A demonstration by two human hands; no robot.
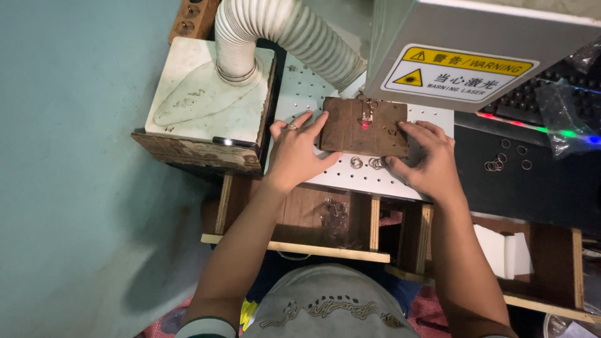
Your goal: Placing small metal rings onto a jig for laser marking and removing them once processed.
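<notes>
White perforated plate (325, 181) supports brown wooden block (363, 128), long axis left-right; left hand (294, 153) and right hand (429, 159) grip its ends.

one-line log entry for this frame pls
left hand: on left edge of brown wooden block | right hand: on its right edge | red light spot on block | metal rings on perforated plate

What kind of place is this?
Likely a small laser-marking workbench: both hands steady a wooden block on a perforated plate under a grey machine head, beside a ribbed extraction hose, with loose metal rings.
</notes>
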